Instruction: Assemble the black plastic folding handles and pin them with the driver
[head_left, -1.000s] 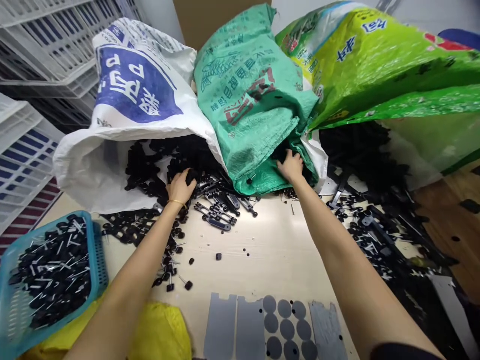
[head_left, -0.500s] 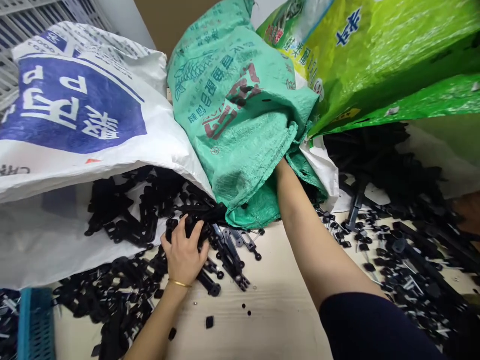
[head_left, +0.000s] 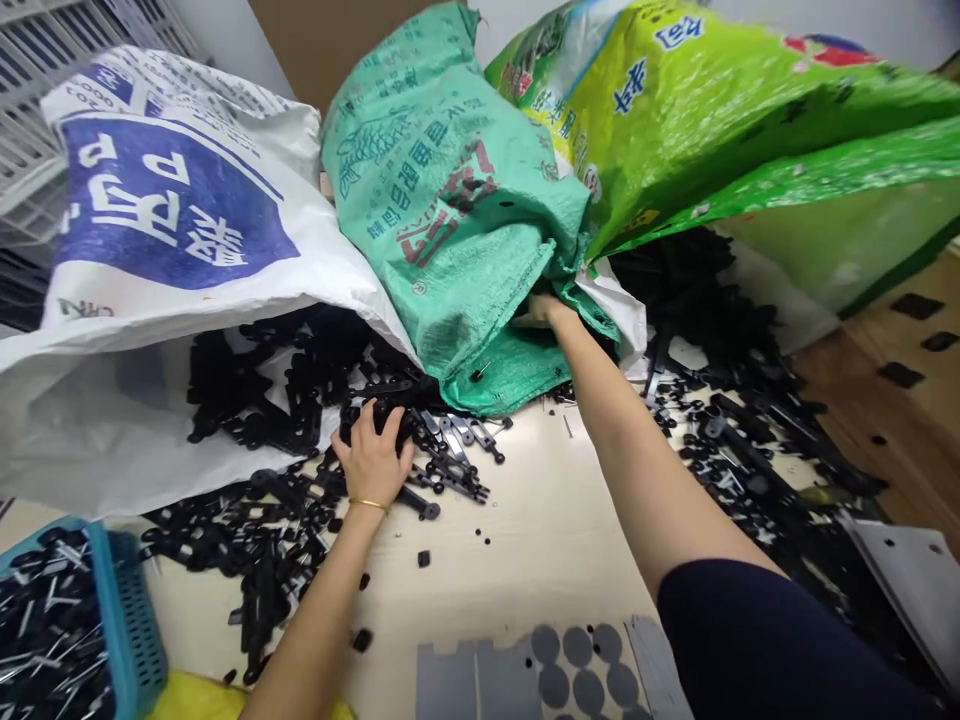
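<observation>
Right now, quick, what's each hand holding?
Left hand: spread over black plastic parts; grip can't be told.
Right hand: partly inside the green woven sack; can't tell.

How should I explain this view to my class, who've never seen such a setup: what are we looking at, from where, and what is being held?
There is no machine here: these are a person's two bare hands. The camera is worn on that person's head and looks forward and down, so the arms enter from below.

The left hand lies with spread fingers over black parts by the mouth of a white sack. The right hand reaches into a green sack; its fingers are mostly hidden, so whether either hand grips anything is unclear.

Many more black parts lie on the pale table, with grey discs near the lower edge. A blue basket at left holds dark pieces with silvery pins.
</observation>
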